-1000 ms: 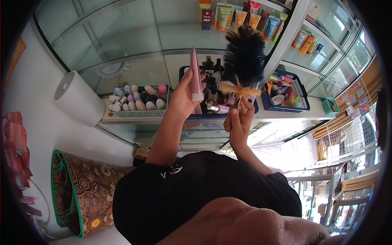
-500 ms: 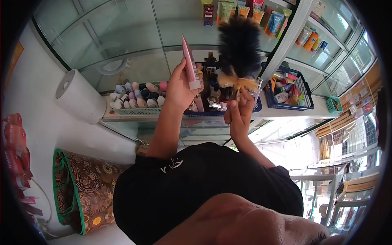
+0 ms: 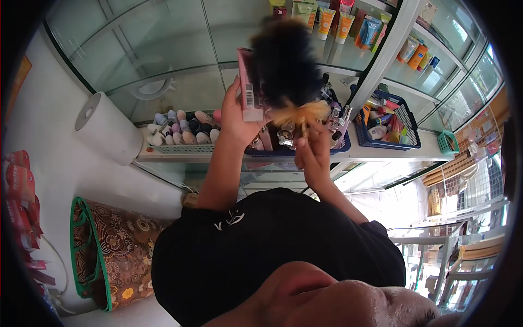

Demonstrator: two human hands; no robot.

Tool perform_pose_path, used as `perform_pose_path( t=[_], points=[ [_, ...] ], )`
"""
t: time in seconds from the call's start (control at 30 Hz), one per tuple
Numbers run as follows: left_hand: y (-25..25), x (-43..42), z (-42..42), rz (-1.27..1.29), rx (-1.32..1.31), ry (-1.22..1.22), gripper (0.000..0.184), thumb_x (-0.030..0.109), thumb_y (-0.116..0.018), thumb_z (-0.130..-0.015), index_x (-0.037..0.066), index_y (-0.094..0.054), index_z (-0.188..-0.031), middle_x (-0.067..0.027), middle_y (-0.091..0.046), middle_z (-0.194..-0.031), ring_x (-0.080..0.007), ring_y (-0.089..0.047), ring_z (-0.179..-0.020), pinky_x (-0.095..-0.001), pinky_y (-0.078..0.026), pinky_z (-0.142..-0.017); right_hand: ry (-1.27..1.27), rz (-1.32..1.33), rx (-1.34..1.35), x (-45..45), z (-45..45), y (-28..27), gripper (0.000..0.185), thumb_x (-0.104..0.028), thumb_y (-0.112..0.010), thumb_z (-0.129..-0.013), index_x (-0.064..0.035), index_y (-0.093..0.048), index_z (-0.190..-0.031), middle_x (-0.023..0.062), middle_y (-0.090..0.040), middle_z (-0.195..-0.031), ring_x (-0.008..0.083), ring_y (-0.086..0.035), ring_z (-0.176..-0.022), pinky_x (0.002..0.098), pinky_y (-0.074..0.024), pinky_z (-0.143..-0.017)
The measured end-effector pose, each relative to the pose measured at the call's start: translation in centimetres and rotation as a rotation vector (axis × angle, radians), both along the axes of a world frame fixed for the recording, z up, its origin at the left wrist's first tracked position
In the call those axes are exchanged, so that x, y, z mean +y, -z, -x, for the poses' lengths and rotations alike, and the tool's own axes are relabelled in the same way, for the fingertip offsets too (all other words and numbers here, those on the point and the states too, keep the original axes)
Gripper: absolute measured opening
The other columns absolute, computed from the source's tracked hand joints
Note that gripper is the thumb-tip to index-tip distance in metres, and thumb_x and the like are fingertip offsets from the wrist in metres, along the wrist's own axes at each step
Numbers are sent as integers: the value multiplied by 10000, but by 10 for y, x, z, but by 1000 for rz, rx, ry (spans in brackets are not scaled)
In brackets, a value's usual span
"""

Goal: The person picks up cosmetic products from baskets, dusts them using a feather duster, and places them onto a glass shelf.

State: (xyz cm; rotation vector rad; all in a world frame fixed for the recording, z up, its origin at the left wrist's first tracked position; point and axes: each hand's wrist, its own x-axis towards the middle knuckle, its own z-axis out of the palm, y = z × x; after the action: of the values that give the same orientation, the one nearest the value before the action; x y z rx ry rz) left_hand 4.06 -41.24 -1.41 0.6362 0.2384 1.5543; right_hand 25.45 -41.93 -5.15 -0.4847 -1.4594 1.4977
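Note:
My left hand [image 3: 239, 122] is closed around a pink tube [image 3: 249, 87], held upright with its pale cap down and a barcode showing. The fingers of my right hand [image 3: 316, 150] pinch the thin handle of a feather duster [image 3: 289, 65]. Its dark feathers, blurred by motion, are beside the tube's right side and overlap it in view; whether they touch it is unclear. Below and behind the duster, a blue basket [image 3: 342, 146] of bottles is partly hidden by both hands.
A green basket [image 3: 185, 148] of roll-on bottles and a white cylinder [image 3: 108, 128] are at the left. Another blue basket [image 3: 393, 143] of tubes and a small green basket [image 3: 448, 141] stand right. Tubes [image 3: 344, 28] line the glass shelf behind. A patterned bag [image 3: 128, 256] is lower left.
The duster has swung left to the pink tube, along with my right hand. The tube has turned, so its broad barcode side now shows, and it stands more upright.

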Motion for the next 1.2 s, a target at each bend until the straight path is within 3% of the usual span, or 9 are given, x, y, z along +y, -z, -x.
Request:
perform_pose_path(
  t=[0.17, 0.23, 0.3, 0.43, 0.53, 0.63, 0.73, 1.07, 1.2],
  points=[
    [1, 3, -3, -28, -99, 94, 634, 581, -441, -942, 143, -449, -1400, 4, -560, -850, -165, -530, -744, -340, -430, -690, 2, -20, 56, 5, -2, 12, 442, -98, -508, -993, -50, -330, -1395, 86, -564, -1073, 79, -521, -730, 207, -438, -677],
    [-38, -4, -32, 346, -199, -265, 666, 589, -451, -941, 134, -411, -1427, -2, -564, -853, -183, -545, -737, -355, -446, -689, -135, -156, -53, 1, -2, 18, 438, -90, -532, -981, -47, -370, -1386, 98, -576, -1086, 121, -572, -798, 238, -462, -741],
    [3, 16, -3, -116, -149, 100, 727, 595, -421, -954, 128, -294, -1497, -30, -563, -860, -209, -578, -742, -380, -461, -657, -309, -343, -201, 1, -6, 18, 430, -83, -555, -967, -41, -414, -1371, 108, -585, -1106, 159, -605, -871, 269, -474, -800],
    [8, 9, 4, 21, -64, 126, 741, 622, -382, -958, 139, -266, -1508, -40, -543, -842, -207, -571, -726, -353, -450, -590, -530, -561, -316, 0, -7, -7, 403, -85, -579, -950, -30, -478, -1336, 116, -595, -1131, 199, -619, -952, 300, -480, -829],
    [13, 14, 6, -15, -13, 147, 695, 586, -372, -978, 122, -289, -1488, -36, -557, -848, -200, -586, -754, -366, -496, -623, -245, -521, -268, 4, -5, 15, 416, -97, -553, -968, -47, -427, -1362, 125, -594, -1092, 155, -614, -778, 262, -491, -694],
    [-28, 4, -36, 284, -10, -401, 577, 557, -407, -977, 81, -525, -1280, -51, -653, -882, -164, -650, -751, -346, -549, -618, -104, -5, -13, 11, -12, 18, 421, -100, -512, -990, -66, -362, -1382, 121, -580, -1027, 76, -508, -573, 202, -423, -521],
    [5, 7, -10, 104, 245, -217, 516, 545, -448, -968, 104, -583, -1201, -82, -680, -931, -149, -676, -757, -313, -569, -611, 98, 2, 157, 15, -5, 8, 425, -104, -486, -1001, -74, -314, -1388, 95, -557, -970, 17, -377, -487, 166, -325, -436],
    [1, 4, -9, 280, 502, -243, 493, 499, -368, -1010, 117, -523, -1279, -123, -620, -1205, -223, -652, -885, -356, -544, -781, -353, -571, -257, 1, -13, -4, 352, -70, -593, -943, -19, -503, -1279, 85, -599, -1040, 160, -595, -870, 248, -455, -778],
    [32, 16, -15, 237, 107, -402, 512, 505, -360, -1013, 95, -527, -1270, -109, -655, -1129, -175, -649, -896, -303, -550, -712, -137, -228, -170, -3, -10, 15, 403, -57, -550, -961, -39, -417, -1341, 107, -571, -1076, 129, -579, -719, 222, -460, -668]
  ],
)
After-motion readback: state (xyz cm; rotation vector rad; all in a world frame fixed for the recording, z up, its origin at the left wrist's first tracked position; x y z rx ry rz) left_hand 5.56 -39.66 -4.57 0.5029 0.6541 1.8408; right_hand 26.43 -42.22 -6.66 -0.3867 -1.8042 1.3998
